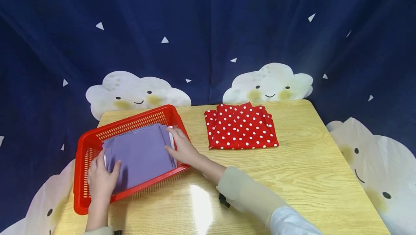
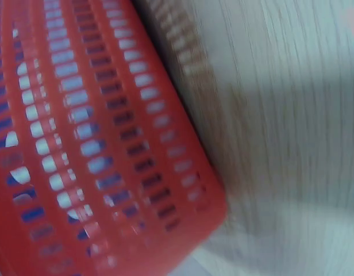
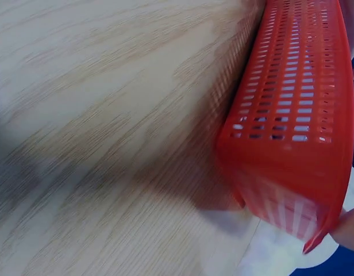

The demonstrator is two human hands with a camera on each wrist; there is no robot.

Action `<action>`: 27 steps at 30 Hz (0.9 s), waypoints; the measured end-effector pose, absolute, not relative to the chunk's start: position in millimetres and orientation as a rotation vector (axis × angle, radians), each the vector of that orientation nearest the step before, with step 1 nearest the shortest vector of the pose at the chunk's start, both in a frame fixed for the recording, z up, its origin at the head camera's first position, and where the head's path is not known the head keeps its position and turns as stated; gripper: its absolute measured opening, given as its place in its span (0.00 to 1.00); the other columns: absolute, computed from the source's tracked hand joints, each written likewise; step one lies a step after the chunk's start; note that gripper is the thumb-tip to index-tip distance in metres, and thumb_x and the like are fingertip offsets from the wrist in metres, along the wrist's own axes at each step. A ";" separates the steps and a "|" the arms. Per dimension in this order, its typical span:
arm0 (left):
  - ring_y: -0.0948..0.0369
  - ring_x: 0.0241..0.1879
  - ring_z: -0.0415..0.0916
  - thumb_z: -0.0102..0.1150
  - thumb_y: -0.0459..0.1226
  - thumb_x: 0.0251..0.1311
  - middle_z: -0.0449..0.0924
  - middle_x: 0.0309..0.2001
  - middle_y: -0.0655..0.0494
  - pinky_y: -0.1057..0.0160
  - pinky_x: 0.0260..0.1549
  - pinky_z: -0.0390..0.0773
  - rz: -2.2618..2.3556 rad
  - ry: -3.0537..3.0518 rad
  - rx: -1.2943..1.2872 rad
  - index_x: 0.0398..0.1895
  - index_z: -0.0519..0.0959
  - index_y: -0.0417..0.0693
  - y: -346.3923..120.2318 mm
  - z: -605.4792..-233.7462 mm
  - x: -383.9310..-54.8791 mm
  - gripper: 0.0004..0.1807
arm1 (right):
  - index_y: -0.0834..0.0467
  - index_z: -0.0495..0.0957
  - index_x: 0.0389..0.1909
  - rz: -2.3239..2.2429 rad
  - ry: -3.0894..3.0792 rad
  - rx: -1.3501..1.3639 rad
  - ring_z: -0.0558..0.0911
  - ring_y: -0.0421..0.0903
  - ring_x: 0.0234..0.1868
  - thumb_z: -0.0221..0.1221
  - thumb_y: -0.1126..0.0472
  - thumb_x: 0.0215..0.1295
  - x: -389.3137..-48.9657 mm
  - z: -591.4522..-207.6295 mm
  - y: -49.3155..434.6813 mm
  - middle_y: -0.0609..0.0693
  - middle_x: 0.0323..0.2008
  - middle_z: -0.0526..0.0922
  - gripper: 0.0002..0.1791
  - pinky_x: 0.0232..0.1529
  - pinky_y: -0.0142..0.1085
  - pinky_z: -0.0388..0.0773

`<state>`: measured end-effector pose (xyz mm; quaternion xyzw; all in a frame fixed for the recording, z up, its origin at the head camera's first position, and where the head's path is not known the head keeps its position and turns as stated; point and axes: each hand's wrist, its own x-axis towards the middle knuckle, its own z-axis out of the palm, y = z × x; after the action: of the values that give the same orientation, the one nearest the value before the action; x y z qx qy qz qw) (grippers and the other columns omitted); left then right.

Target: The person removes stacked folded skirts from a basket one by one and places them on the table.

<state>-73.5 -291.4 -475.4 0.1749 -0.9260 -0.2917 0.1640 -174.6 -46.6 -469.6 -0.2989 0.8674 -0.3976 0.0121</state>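
Purple cloth (image 1: 139, 155) lies folded inside red basket (image 1: 85, 144) on counter (image 1: 292, 177). Left hand (image 1: 101, 179) rests on the cloth's near-left corner, fingers flat; right hand (image 1: 182, 148) touches its right edge, probably pinching, unclear. Dotted cloth (image 1: 240, 126) lies right of basket.

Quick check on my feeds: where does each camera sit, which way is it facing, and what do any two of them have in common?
Head: looks forward and down at the table; both hands, left hand and right hand, rest on the purple cloth in the red basket; red dotted cloth beside it.
Left wrist: close on the basket's slotted wall and tabletop; no hand shows.
Right wrist: low along the table at the basket's outer wall; a fingertip at the edge.
Shared: all show basket and wood table.
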 end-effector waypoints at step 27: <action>0.34 0.63 0.45 0.46 0.50 0.63 0.37 0.66 0.25 0.39 0.60 0.50 -1.519 -2.981 0.636 0.69 0.25 0.39 -336.6 -484.0 -81.5 0.49 | 0.57 0.51 0.69 -1.279 2.325 -0.380 0.70 0.53 0.56 0.62 0.61 0.53 -180.2 -486.8 -86.5 0.62 0.59 0.66 0.43 0.55 0.43 0.69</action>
<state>-81.5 -336.6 -484.0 0.1851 -0.8677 -0.4422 -0.1314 -180.2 -86.5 -486.8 -0.1382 0.8443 -0.4645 0.2285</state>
